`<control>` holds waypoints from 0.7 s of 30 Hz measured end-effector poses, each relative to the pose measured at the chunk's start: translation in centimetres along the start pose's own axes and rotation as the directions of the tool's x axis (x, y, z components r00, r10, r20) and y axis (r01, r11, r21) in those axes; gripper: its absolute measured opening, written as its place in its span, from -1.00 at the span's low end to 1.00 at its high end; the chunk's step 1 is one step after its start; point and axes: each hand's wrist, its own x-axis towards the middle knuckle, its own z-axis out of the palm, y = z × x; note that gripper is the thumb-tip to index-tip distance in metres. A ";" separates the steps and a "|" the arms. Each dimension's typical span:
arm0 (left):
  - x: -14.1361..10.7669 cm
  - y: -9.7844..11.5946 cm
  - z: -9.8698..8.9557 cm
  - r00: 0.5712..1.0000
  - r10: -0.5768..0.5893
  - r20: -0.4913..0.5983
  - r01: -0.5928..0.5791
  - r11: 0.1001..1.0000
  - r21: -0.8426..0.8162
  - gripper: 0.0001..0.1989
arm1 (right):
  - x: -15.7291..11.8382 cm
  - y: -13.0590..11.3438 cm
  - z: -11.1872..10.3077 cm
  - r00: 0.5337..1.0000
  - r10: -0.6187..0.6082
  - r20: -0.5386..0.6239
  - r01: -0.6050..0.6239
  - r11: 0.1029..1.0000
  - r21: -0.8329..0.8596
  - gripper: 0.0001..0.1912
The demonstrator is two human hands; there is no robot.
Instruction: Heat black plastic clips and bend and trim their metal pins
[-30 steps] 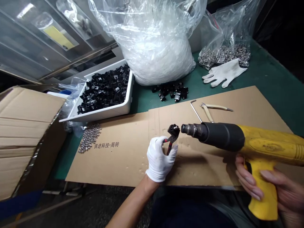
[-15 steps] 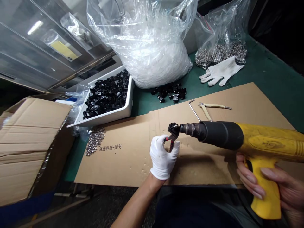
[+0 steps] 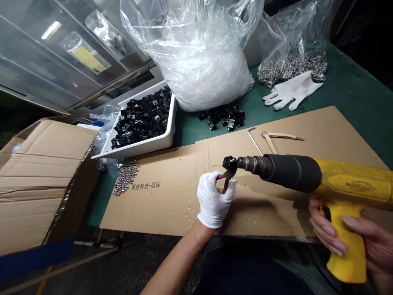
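Left of the heat gun (image 3: 291,172), whose handle the right fingers (image 3: 327,225) wrap, the left fingers (image 3: 229,196) grip red-black pliers (image 3: 226,183) clamping a black part (image 3: 229,163), seemingly just off its nozzle; keep both wrists steady for even heating.

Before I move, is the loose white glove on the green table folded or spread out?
Spread out: the glove lies on the green table with its fingers fanned apart.

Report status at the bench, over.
Left hand, gloved, closed on pliers gripping black part. Right hand gripping yellow heat gun, nozzle at part. Nothing visibly between.
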 end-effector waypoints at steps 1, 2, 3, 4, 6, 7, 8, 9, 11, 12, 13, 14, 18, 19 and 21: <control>0.0 0.0 0.0 1.000 -0.002 0.000 0.002 1.000 0.000 -0.66 | 0.0 0.0 0.1 1.000 0.000 -0.005 0.000 1.000 0.001 -0.63; -0.1 0.0 0.0 1.000 -0.005 0.001 0.005 1.000 0.000 -0.66 | 0.0 0.0 0.0 1.000 -0.001 -0.007 0.001 1.000 0.002 -0.63; -0.1 0.0 0.1 1.000 -0.010 0.003 0.010 1.000 -0.002 -0.66 | 0.0 0.0 0.0 1.000 -0.001 -0.004 0.001 1.000 0.000 -0.62; -0.1 0.0 0.1 1.000 -0.016 0.006 0.016 1.000 -0.003 -0.66 | 0.0 0.0 -0.1 1.000 -0.002 0.006 0.002 1.000 -0.004 -0.62; -0.2 0.1 0.1 0.999 -0.030 0.012 0.030 1.000 -0.006 -0.66 | 0.0 0.1 -0.5 1.000 -0.001 0.011 0.001 1.000 -0.013 -0.61; -0.2 0.2 0.1 0.999 -0.036 0.015 0.036 0.999 -0.007 -0.66 | -0.1 0.2 -0.7 1.000 -0.003 0.009 0.003 1.000 -0.018 -0.61; -0.2 0.2 0.1 0.999 -0.039 0.018 0.039 0.999 -0.010 -0.66 | -0.1 0.2 -0.8 1.000 -0.010 0.006 0.010 1.000 -0.019 -0.61; -0.2 0.2 0.1 0.999 -0.041 0.020 0.041 0.999 -0.012 -0.66 | -0.1 0.3 -1.0 1.000 -0.016 0.009 0.016 1.000 -0.020 -0.61; -0.2 0.2 0.1 0.999 -0.040 0.022 0.041 0.999 -0.014 -0.66 | -0.1 0.5 -1.2 1.000 -0.018 0.010 0.019 1.000 -0.011 -0.61; -0.3 0.2 0.1 0.999 -0.040 0.023 0.040 0.999 -0.013 -0.66 | -0.1 0.5 -1.2 1.000 -0.018 0.008 0.018 1.000 -0.004 -0.61; -0.3 0.2 0.1 0.999 -0.039 0.025 0.039 0.999 -0.012 -0.66 | -0.1 0.6 -1.2 1.000 -0.017 0.001 0.017 1.000 0.004 -0.61; -0.3 0.2 0.2 0.999 -0.039 0.027 0.040 0.999 -0.011 -0.66 | -0.1 0.7 -1.2 1.000 -0.020 -0.007 0.020 1.000 0.013 -0.61; -0.2 0.1 0.2 0.999 -0.042 0.027 0.042 0.999 -0.011 -0.66 | 0.0 0.7 -1.0 1.000 -0.024 -0.008 0.024 1.000 0.009 -0.62; -0.2 0.1 0.2 0.999 -0.042 0.025 0.042 0.999 -0.012 -0.66 | 0.0 0.6 -1.0 1.000 -0.021 -0.007 0.021 1.000 0.003 -0.62; -0.1 0.2 0.1 0.999 -0.039 0.023 0.039 0.999 -0.012 -0.66 | -0.1 0.6 -1.0 1.000 -0.022 -0.020 0.022 1.000 -0.002 -0.62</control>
